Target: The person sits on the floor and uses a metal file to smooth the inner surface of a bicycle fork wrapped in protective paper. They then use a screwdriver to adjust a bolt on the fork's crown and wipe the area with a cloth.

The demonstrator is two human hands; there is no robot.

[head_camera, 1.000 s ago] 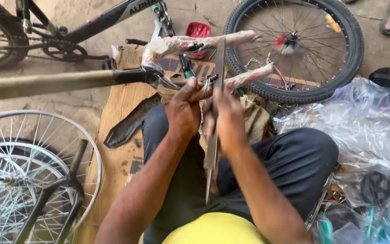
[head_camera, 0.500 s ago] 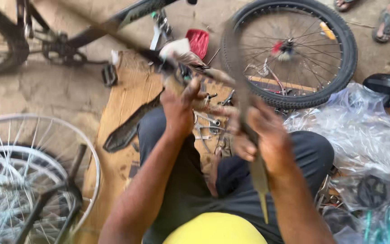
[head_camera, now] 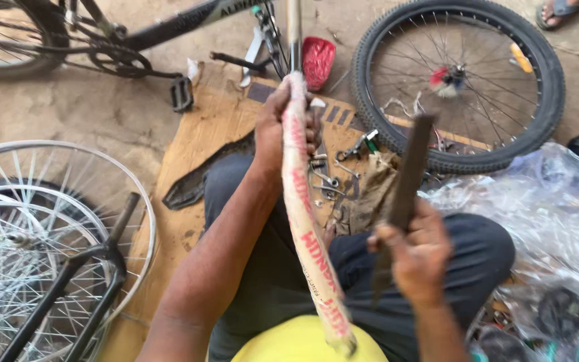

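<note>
While gripped: wrapped tube point(head_camera: 303, 221) within left fingers point(head_camera: 271, 127) (upright).

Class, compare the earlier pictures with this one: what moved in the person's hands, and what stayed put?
The wrapped tube swung from lying crosswise to pointing away, the left hand keeping its grip. The right hand drew the flat file off to the right. The tyred wheel and cardboard stayed.

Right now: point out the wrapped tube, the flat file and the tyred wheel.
wrapped tube point(head_camera: 303, 221), head view, mid-length of its paper wrap.
flat file point(head_camera: 407, 174), head view, blade above the right hand.
tyred wheel point(head_camera: 370, 100), head view, left side of the tyre.
</note>
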